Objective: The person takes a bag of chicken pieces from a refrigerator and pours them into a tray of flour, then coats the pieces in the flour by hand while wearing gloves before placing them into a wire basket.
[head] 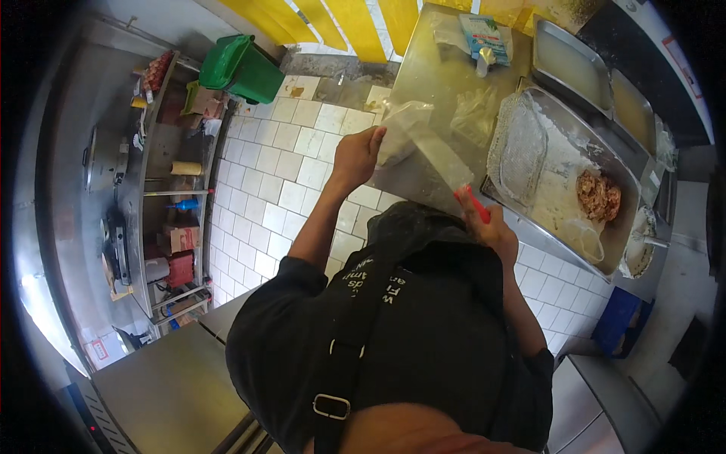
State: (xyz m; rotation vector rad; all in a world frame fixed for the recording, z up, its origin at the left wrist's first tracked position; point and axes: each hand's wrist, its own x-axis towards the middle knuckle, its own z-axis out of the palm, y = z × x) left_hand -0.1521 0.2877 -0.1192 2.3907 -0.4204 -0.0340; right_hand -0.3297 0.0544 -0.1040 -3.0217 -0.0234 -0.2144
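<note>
My right hand (489, 227) grips the red handle (477, 205) of a wide-bladed knife. Its broad blade (441, 156) points up and left, its tip end over a clear plastic bag (400, 136) with pale contents on the steel table (417, 183). My left hand (358, 156) is closed at the left side of that bag, seemingly holding its edge. Right of the knife lies a crumpled clear bag (475, 116). Beyond it, a wire mesh basket (516, 150) rests in a large steel tray (615, 164) with white powder and a heap of raw, coated meat (599, 196).
Two steel pans (573, 65) with pale liquid stand behind the tray. A printed packet (484, 37) lies at the table's far end. To the left are a green bin (241, 68) and steel shelving (164, 113). A blue crate (618, 320) sits low at right.
</note>
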